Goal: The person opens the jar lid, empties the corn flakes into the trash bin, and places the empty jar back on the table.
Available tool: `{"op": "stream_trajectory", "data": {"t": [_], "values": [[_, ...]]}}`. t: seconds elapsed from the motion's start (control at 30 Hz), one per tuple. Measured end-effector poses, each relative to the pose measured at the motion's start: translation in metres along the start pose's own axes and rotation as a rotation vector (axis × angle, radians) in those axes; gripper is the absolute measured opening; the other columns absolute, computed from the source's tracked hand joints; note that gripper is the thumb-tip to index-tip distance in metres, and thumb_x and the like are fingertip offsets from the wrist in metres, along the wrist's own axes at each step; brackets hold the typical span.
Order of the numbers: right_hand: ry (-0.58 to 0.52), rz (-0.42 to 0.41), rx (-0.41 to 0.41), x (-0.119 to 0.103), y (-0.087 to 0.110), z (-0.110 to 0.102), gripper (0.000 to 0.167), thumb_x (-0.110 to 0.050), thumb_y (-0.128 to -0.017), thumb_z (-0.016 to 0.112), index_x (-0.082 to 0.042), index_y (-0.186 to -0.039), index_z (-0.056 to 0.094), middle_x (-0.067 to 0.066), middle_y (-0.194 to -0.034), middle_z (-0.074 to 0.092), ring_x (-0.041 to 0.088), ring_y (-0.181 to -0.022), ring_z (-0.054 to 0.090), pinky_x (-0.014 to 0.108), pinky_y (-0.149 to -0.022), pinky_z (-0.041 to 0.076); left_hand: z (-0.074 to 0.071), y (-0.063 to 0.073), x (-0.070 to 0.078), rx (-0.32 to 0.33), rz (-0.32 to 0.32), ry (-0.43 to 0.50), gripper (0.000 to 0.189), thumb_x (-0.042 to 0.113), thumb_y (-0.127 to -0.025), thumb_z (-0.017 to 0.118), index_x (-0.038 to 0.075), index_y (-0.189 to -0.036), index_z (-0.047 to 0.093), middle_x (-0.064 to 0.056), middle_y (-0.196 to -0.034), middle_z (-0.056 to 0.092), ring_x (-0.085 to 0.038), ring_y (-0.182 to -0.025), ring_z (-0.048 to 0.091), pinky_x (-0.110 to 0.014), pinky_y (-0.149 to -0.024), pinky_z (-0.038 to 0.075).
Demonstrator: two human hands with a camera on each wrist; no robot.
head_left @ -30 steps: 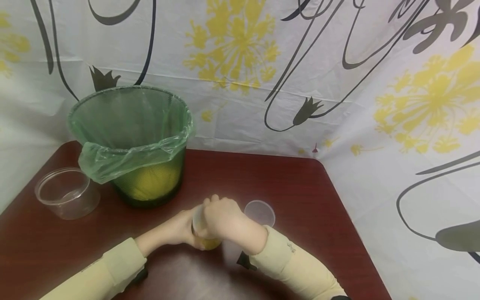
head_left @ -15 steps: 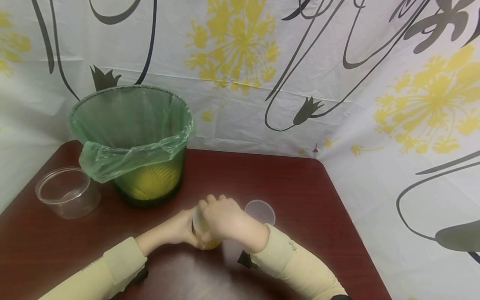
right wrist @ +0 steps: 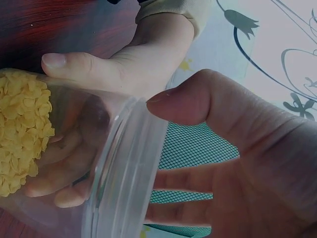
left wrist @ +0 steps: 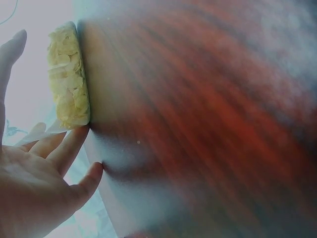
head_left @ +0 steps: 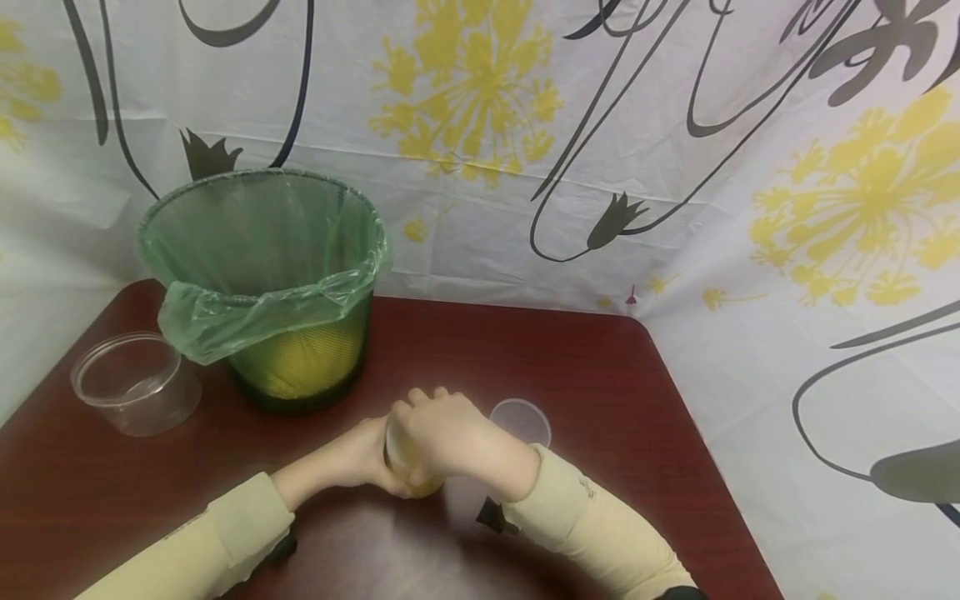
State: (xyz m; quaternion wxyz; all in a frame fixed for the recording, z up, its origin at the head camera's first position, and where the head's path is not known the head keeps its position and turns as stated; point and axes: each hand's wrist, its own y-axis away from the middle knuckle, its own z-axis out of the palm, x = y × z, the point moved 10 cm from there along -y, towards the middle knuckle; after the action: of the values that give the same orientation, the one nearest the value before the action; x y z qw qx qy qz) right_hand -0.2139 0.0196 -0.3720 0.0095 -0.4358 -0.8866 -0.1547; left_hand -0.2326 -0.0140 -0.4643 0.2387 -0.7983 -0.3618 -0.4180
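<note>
A clear plastic jar [right wrist: 74,106] partly filled with small yellow flakes [right wrist: 22,131] is between my two hands, low over the table's middle in the head view. My left hand [head_left: 365,454] holds its side, thumb and fingers spread round the wall, as the right wrist view shows. With thumb on one side and fingers on the other, my right hand [head_left: 447,435] grips the ribbed, translucent screw lid [right wrist: 131,168] on the jar's mouth. In the left wrist view the packed flakes [left wrist: 69,79] show through the jar beyond my left fingers.
A mesh waste basket [head_left: 300,362] with a green liner [head_left: 247,321] stands at the back left. Left of it is a clear plastic tub [head_left: 153,404]. A round translucent disc [head_left: 521,419] lies right of my hands on the dark red table [head_left: 585,367]. A patterned curtain [head_left: 465,242] hangs behind.
My right hand's fingers have shifted slightly left round the lid, counterclockwise as seen from above. My left hand and the jar have stayed nearly still.
</note>
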Motion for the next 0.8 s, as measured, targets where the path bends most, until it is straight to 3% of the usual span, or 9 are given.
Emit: {"op": "stream_trajectory", "data": {"t": [0.2,0.37,0.6,0.8], "values": [[0.02,-0.073,0.031,-0.0042,0.0011,-0.0027,0.069,-0.056,-0.056,0.081,-0.018,-0.107,0.056,-0.002,-0.096,0.051,0.02,-0.078,0.049,0.03,-0.062,0.046,-0.0004,-0.0001,-0.0002,0.005,0.0,-0.005,0.082,0.031,-0.054,0.092,0.008,-0.121,0.05,0.004,-0.101,0.061,-0.014,-0.091,0.058,-0.033,-0.082,0.049],[0.015,-0.134,0.048,-0.0062,0.0019,-0.0026,0.071,-0.056,-0.056,0.083,-0.022,-0.112,0.058,-0.004,-0.101,0.053,0.019,-0.08,0.05,0.03,-0.065,0.044,-0.0004,-0.0001,0.0012,-0.001,0.02,-0.033,0.08,0.034,-0.055,0.091,0.006,-0.12,0.053,0.003,-0.102,0.062,-0.013,-0.091,0.058,-0.033,-0.082,0.049],[-0.067,-0.201,0.017,-0.0054,0.0014,0.0011,0.073,-0.054,-0.056,0.084,-0.026,-0.118,0.058,-0.007,-0.114,0.053,0.02,-0.088,0.049,0.031,-0.069,0.044,0.0001,0.0005,0.0025,-0.011,0.031,-0.058,0.077,0.036,-0.056,0.091,0.005,-0.118,0.056,0.003,-0.102,0.063,-0.012,-0.091,0.059,-0.033,-0.083,0.049],[-0.124,-0.31,0.047,-0.0069,0.0068,-0.0023,0.074,-0.05,-0.061,0.085,-0.028,-0.125,0.057,-0.008,-0.125,0.051,0.019,-0.1,0.048,0.031,-0.077,0.044,-0.0009,0.0012,0.0039,-0.004,0.042,-0.042,0.078,0.034,-0.056,0.091,0.004,-0.119,0.056,0.002,-0.103,0.063,-0.014,-0.093,0.059,-0.034,-0.084,0.049]]}}
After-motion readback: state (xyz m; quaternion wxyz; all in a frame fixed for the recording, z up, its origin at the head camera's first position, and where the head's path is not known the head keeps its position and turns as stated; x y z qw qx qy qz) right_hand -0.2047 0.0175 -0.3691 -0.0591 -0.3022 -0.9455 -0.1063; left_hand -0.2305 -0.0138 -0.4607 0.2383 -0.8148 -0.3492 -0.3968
